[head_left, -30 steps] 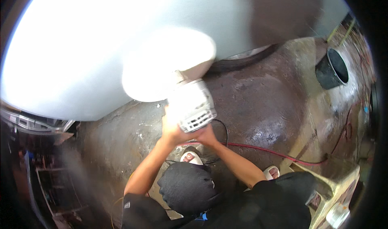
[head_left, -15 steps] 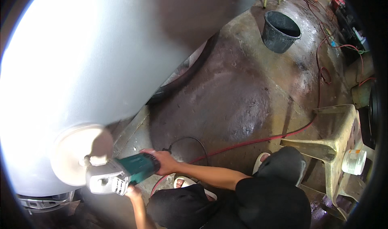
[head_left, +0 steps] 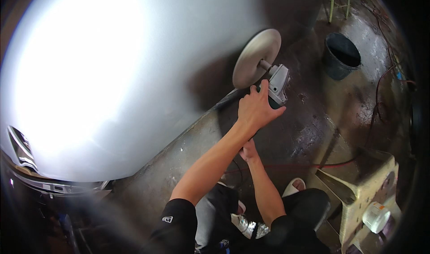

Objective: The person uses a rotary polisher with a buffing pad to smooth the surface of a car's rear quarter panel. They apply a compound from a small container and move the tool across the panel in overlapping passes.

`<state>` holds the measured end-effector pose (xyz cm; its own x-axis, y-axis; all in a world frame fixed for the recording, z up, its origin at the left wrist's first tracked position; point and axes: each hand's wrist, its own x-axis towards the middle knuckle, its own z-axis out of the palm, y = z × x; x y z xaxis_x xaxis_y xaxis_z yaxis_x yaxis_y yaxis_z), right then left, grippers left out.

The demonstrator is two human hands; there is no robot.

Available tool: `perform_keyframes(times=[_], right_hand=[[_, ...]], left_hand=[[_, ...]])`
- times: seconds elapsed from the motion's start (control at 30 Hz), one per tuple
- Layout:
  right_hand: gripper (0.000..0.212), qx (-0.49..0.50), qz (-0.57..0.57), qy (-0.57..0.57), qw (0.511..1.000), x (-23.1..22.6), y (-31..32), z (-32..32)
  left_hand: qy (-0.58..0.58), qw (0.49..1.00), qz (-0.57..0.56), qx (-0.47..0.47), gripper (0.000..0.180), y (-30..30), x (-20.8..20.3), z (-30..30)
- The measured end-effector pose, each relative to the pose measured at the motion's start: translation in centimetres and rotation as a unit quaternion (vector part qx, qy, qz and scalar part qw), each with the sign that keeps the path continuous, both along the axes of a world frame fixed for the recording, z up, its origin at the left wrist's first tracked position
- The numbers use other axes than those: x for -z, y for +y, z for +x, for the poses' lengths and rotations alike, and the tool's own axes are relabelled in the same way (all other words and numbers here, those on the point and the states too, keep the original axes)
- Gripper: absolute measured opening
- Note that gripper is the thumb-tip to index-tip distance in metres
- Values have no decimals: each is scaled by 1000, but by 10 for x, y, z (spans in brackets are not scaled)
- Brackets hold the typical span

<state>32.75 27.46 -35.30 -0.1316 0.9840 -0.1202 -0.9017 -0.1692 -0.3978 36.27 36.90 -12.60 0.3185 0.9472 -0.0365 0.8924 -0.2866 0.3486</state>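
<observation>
I hold a polisher with both hands in front of a silver car's side panel [head_left: 179,43]. My left hand [head_left: 259,107] lies over the polisher's grey metal head [head_left: 279,80], thumb out to the right. My right hand [head_left: 249,151] is closed around its rear body, which is largely hidden behind my left hand and forearm. The round pale pad [head_left: 257,59] stands on edge, facing the panel's shaded lower part. Whether the pad touches the paint, I cannot tell.
A black bucket [head_left: 342,59] stands on the wet floor at the far right. A beige plastic stool [head_left: 363,186] is at near right, with a white tub [head_left: 376,217] on it. A red hose [head_left: 329,166] runs across the floor. Chrome trim [head_left: 22,148] shows at the left.
The polisher has swung from the lower left to the upper middle, along the panel. Its pad now stands more on edge. My left hand has moved up and right with the head.
</observation>
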Motion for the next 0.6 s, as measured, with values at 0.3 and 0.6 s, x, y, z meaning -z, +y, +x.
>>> perform_keyframes(times=[0.3,0.6], right_hand=[[66,-248,-46,-165,954,-146,-71,-32],[88,-283,32,-92,954,-265,-116,-107]], left_hand=[[-19,996,-59,-67,90,-71,-94,-77],[-78,988,-54,-123,60,-175,-239,-216]])
